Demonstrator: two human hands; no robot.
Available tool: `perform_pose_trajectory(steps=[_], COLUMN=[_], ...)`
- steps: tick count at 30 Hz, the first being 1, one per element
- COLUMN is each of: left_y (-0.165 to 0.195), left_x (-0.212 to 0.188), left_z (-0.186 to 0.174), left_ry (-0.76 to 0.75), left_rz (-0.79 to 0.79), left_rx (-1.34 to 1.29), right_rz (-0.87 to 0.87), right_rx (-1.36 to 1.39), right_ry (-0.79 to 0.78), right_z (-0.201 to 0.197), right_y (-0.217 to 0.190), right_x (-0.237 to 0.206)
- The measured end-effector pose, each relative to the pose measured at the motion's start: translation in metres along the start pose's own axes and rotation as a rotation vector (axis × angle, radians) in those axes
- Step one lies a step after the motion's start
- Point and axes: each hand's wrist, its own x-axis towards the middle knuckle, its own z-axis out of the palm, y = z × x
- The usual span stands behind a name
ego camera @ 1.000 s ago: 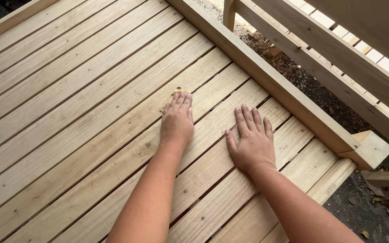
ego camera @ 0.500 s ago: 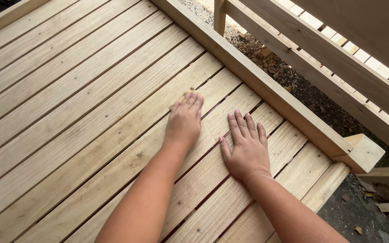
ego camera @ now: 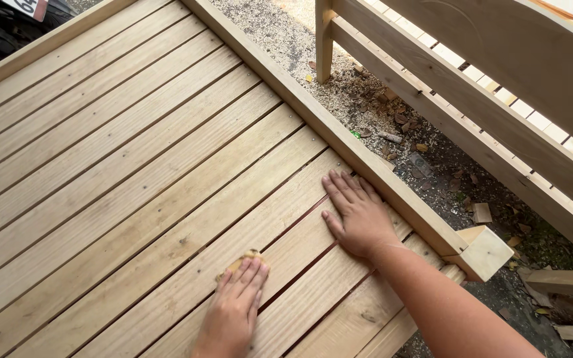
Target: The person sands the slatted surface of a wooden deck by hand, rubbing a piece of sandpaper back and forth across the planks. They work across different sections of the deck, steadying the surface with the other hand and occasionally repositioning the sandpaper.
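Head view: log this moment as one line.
left hand pressing small tan sanding pad | right hand flat on pale wooden slatted panel

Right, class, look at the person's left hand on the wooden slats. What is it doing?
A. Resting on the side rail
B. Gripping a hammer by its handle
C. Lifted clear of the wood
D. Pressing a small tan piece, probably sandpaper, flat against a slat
D: the left hand lies palm down on a slat, with a small tan piece poking out from under its fingers.
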Motion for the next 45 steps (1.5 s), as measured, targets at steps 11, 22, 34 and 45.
perform_pose_trajectory(steps=[11, 22, 34, 45], left_y=[-0.004, 0.03, 0.061, 0.061], left_x=[0.279, 0.115, 0.112, 0.228], left_z=[0.024, 0.022, 0.035, 0.061], left_ry=[-0.011, 0.054, 0.098, 0.15], left_rz=[-0.214, -0.039, 0.042, 0.01], left_rx=[0.06, -0.016, 0.008, -0.013], right_rz=[0.088, 0.036, 0.04, 0.036], right_rx=[0.118, 0.152, 0.201, 0.201], right_ry=[0.045, 0.078, 0.084, 0.164], right_z=[0.001, -0.001, -0.001, 0.006], right_y=[0.014, 0.018, 0.018, 0.024], right_x=[0.003, 0.005, 0.006, 0.005])
